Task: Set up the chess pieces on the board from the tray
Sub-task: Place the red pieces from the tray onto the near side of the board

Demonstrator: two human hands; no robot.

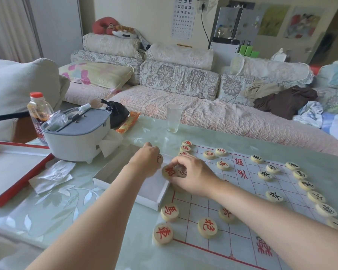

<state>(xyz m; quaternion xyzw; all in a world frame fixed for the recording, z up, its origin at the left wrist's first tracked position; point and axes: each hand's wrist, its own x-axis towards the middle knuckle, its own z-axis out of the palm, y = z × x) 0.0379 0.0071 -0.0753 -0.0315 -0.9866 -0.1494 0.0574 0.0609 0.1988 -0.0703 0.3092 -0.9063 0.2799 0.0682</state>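
A white paper chess board point(242, 227) with red lines lies on the table at the right. Round wooden pieces stand on it: red-lettered ones point(207, 228) along the near left side, black-lettered ones point(274, 195) along the right. A shallow white tray point(150, 199) sits against the board's left edge. My left hand point(146, 162) is over the tray, fingers closed on a red-lettered piece point(160, 159). My right hand point(191, 174) is at the tray's right rim and pinches a tilted red-lettered piece point(169, 172).
A grey-white lidded appliance point(76, 137) stands at the back left, with a sauce bottle point(38, 114), a black bag and a snack packet behind it. A red-rimmed lid point(12, 172) lies far left, crumpled paper point(51, 176) beside it. A clear cup point(174, 117) stands beyond the board.
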